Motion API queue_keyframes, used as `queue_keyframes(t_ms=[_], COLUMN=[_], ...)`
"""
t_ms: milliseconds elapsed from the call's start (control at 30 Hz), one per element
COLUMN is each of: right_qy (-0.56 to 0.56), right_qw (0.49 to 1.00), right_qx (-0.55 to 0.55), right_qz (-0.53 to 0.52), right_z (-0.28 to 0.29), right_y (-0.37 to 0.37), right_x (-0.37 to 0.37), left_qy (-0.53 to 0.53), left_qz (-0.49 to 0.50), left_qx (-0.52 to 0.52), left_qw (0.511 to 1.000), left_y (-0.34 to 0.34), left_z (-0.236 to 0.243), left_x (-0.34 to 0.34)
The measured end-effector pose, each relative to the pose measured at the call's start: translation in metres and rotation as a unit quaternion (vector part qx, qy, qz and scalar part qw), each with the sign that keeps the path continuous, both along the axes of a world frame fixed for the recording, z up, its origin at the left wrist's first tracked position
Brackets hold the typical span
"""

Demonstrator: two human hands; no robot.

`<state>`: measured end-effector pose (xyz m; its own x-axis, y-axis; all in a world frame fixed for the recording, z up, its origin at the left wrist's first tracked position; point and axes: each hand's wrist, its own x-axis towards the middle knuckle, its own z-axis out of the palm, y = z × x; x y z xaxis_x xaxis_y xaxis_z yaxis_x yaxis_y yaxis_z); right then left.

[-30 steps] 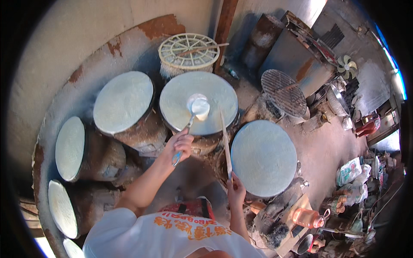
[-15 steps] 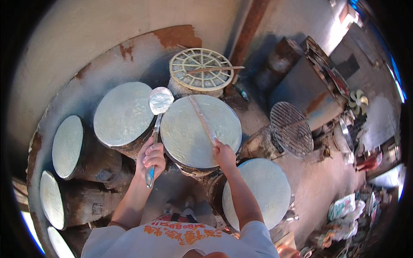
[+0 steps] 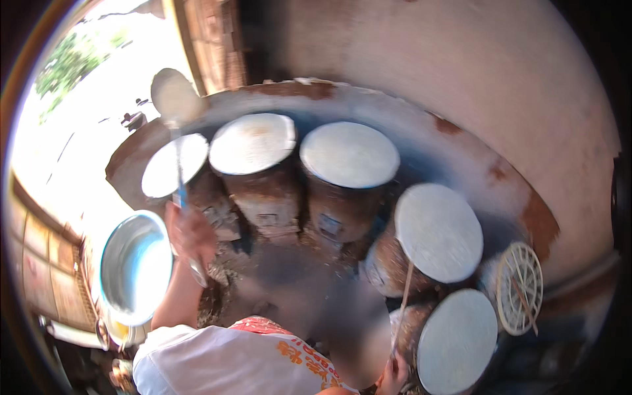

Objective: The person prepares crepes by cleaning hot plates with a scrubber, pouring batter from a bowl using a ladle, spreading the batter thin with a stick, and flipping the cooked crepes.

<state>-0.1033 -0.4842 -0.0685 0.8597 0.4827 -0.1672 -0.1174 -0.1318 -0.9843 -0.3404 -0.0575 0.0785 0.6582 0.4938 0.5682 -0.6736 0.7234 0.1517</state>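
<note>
My left hand, blurred by motion, is closed round the handle of a long metal ladle, whose bowl is raised at the far left. Low at the right, my right hand grips one end of a thin wooden stick. Its other end reaches up to the edge of a round griddle coated with pale batter. Beside my right hand lies another batter-coated griddle. A large metal basin stands left of my left hand; glare hides what is in it.
More pale-topped griddles on rusty drum stoves curve along the back, including one griddle at the middle. A low rusty-edged wall runs behind them. At the far right, a round slatted rack bears a wooden stick. Bright light comes in at the left.
My view has swung left, bringing the basin and the leftmost griddles into sight. The ladle has moved away from the griddles toward the basin side. The stick has come off the middle of its griddle.
</note>
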Motion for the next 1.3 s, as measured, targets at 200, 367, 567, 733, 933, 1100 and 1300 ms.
queue_keyframes(t_ms=[200, 367, 567, 733, 933, 1100, 1300], right_qy=[-0.093, 0.003, -0.075, -0.230, -0.283, -0.465, -0.456], right_qw=[0.962, 0.942, 0.927, 0.869, 0.787, 0.721, 0.723], right_qx=[0.014, 0.042, -0.020, -0.020, 0.019, -0.044, 0.012], right_qz=[0.257, 0.332, 0.366, 0.438, 0.548, 0.512, 0.519], right_z=[-0.026, -0.079, -0.074, -0.014, -0.040, -0.064, -0.082], right_y=[0.281, 0.445, 0.548, 0.695, 0.947, 1.045, 1.083], right_x=[-0.063, -0.127, -0.113, -0.117, -0.207, -0.267, -0.273], left_qy=[0.101, 0.243, 0.588, 0.822, 0.782, 0.838, 0.829], left_qz=[0.460, 0.498, 0.187, 0.516, 0.603, 0.512, 0.535], left_qx=[-0.335, -0.594, -0.553, -0.070, 0.141, 0.183, 0.163], left_qw=[0.816, 0.583, 0.559, 0.230, 0.064, -0.043, -0.004], left_y=[0.113, 0.174, 0.203, 0.238, 0.439, 0.534, 0.593], left_z=[-0.061, -0.301, -0.310, -0.246, -0.202, -0.219, -0.257], left_x=[-0.297, -0.421, -0.309, -0.338, -0.352, -0.382, -0.403])
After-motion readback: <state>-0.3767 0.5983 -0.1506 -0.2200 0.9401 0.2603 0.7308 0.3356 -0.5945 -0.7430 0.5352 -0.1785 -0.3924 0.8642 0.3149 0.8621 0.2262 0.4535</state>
